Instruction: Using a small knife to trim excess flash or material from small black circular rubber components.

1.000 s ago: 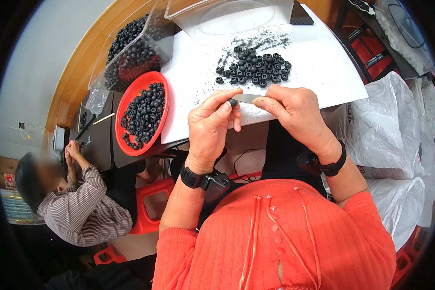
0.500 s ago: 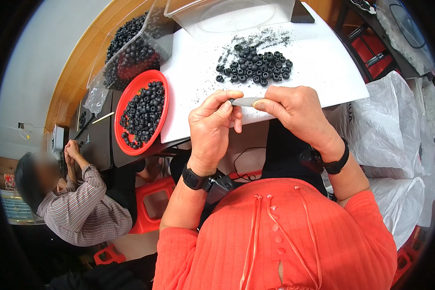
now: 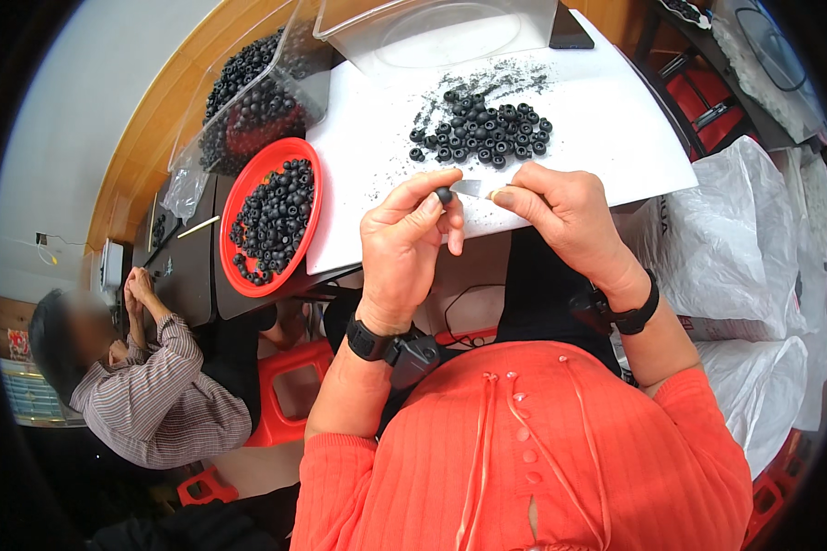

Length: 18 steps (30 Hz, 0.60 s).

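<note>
Between the thumb and forefinger of my left hand (image 3: 404, 234) is a small black bead (image 3: 444, 195), pinched just past the near edge of the white board. My right hand (image 3: 565, 216) grips a short flat metal blade (image 3: 471, 187), whose tip reaches to the bead; any handle is hidden in my fingers. Beyond my hands, a pile of black beads (image 3: 482, 129) lies on the white board (image 3: 606, 138), several showing round holes. Dark crumbs (image 3: 505, 78) are scattered around and behind the pile.
Left of the board, a red bowl (image 3: 316, 197) holds many black beads. Behind it stands a clear bin (image 3: 317, 87) of more beads. Another clear container (image 3: 340, 23) and a dark phone-like slab (image 3: 572, 29) sit at the back. White bags (image 3: 721, 239) stand right; another person (image 3: 156, 386) sits left.
The blade in my right hand has turned and looks shorter, so the bead in my left hand shows more fully. Both hands stay in nearly the same place.
</note>
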{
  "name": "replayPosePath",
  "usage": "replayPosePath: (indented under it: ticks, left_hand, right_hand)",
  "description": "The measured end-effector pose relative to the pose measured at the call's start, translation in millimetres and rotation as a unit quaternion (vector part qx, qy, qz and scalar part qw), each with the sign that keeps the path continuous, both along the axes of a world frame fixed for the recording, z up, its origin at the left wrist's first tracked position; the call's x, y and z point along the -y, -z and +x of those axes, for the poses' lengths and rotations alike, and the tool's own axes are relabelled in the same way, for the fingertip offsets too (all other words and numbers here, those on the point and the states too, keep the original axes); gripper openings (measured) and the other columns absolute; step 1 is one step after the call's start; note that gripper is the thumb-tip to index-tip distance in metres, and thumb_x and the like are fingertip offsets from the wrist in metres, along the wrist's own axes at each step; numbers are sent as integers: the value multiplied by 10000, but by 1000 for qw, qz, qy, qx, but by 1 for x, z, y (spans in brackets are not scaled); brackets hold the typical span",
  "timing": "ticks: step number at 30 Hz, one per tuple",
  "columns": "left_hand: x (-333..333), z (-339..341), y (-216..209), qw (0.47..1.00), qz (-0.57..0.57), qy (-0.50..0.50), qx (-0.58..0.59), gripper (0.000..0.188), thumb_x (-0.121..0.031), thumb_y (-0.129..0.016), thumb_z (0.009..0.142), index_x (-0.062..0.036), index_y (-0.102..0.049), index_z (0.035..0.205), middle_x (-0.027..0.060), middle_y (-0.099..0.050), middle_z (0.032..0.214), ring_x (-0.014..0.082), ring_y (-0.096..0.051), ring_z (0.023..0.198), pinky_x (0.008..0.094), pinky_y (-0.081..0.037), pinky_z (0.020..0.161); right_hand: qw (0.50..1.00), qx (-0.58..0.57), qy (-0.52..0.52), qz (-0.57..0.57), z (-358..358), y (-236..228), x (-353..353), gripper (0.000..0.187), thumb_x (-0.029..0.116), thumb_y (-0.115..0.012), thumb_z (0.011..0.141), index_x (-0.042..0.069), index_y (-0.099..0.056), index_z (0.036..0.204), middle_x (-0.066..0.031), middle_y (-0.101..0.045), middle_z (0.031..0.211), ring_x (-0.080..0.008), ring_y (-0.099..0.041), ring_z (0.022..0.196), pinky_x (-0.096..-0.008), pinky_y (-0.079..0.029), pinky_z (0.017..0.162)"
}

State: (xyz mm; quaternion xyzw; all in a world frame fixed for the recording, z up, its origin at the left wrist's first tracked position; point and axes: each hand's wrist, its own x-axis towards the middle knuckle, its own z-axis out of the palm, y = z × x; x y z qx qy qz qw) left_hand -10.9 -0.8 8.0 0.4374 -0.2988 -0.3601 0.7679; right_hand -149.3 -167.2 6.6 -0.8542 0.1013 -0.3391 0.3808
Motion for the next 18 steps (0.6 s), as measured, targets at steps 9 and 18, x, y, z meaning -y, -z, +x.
replayPosePath:
  ticks: [9, 18]
  left_hand:
    - [-1, -2, 0, 1000, 10, 3, 21, 322, -73, -567, 1016, 73, -633, 1296, 129, -655, 933, 196, -606, 713, 299, -508, 640]
    - [1, -3, -1, 999, 17, -18, 23, 280, -45, -558, 1015, 73, -674, 1240, 109, -642, 904, 168, -594, 712, 274, -505, 637]
  right_hand:
    - [999, 4, 25, -42, 2, 2, -4, 319, 353, -732, 928, 94, -656, 758, -108, -572, 574, -282, -591, 501, -375, -421, 472]
    - [997, 3, 26, -71, 3, 2, -4, 349, 376, -711, 939, 95, -644, 744, -105, -572, 579, -291, -603, 518, -389, -431, 480]
